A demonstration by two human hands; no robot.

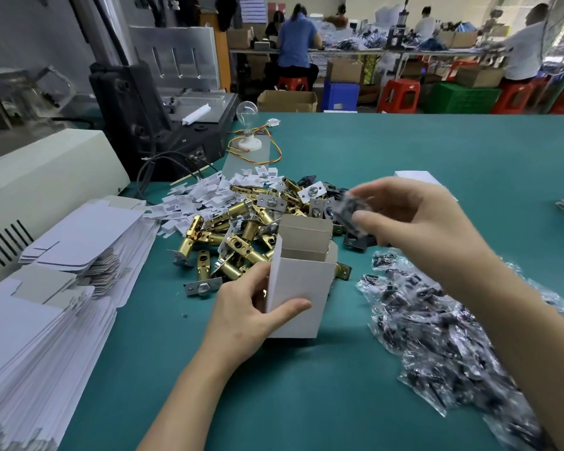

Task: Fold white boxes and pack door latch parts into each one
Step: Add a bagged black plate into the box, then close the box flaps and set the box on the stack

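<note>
a teal bench (404,148) fills the view, in a workshop where people sit at a long far table (355,51); red stools (399,96), a green crate (463,97) and a cardboard carton (287,101) stand on the floor behind the bench; at the bench's back left are a black machine (144,105) and a beige casing (46,167), with a clear light bulb (246,109) on a white base and coloured wires beside them; stacks of flat box blanks (46,307) lie along the left edge; mid-bench is a heap of brass latches (235,242) mixed with silver plates, with white plastic pieces (202,196) behind it; clear bags (437,340) of dark parts spread out on the right; the white box (302,288) stands upright and open-topped just in front of the latch heap, hiding part of it; the left hand (241,307) grasps its left side, thumb across the front face; the right hand (414,219) is raised above and to the right of the box mouth, pinching a small bag (350,206) of dark parts, which is blurred
</note>
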